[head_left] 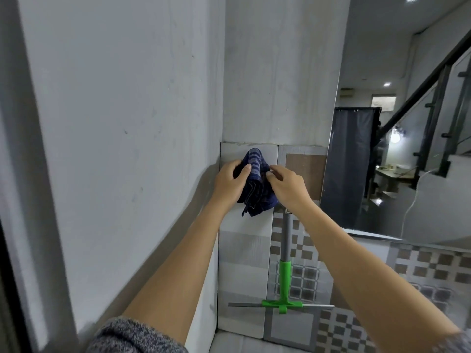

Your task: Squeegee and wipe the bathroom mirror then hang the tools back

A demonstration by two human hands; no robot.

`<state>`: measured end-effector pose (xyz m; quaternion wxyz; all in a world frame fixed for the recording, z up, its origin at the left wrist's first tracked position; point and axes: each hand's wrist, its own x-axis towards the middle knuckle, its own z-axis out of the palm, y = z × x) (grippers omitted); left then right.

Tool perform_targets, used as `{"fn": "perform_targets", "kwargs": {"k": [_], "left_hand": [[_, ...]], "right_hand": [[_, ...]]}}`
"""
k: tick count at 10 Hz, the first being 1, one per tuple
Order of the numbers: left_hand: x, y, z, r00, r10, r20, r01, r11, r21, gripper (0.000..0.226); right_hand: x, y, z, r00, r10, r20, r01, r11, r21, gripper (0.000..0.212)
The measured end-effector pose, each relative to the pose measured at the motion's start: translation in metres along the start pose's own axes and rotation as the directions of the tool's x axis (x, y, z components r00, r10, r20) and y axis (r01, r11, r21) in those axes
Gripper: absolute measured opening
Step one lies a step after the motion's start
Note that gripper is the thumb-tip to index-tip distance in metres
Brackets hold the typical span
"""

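Head view: a tiled wall corner beside the mirror [397,138], seen from above with both forearms reaching forward.
Squeegee [285,281]: hangs upright against the tiled wall [242,250], green head and blade at the bottom, grey handle running up behind the right wrist; nothing is gripping it, so this tool looks already put back.
Cloth [254,184]: dark blue checked, bunched up, pressed to the wall near the top of the tiling, just left of the squeegee handle.
Left hand [229,182]: closed around the cloth's left side, thumb across the front.
Right hand [286,186]: fingertips pinching the cloth's right edge near the top.
Hook: hidden behind the cloth, so whether it has caught cannot be told.
Mirror state: reflects a stairway and lights; too oblique to judge streaks.
Progress: judged late in the task, with the cloth's hanging the last step to finish.
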<state>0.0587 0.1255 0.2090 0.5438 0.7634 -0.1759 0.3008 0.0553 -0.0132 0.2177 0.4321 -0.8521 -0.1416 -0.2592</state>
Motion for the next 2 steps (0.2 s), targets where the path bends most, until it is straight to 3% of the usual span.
{"fn": "perform_targets", "kwargs": {"k": [1, 2], "left_hand": [[-0.012, 0.01, -0.006, 0.999, 0.049, 0.016, -0.051, 0.991, 0.126, 0.027], [-0.016, 0.013, -0.007, 0.999, -0.008, 0.043, 0.0, 0.984, 0.176, 0.037]], "right_hand": [[-0.02, -0.004, -0.015, 0.999, 0.053, -0.012, -0.053, 0.997, -0.052, 0.04], [-0.034, -0.007, -0.029, 0.996, 0.081, -0.022, -0.083, 0.992, -0.093, 0.036]]}}
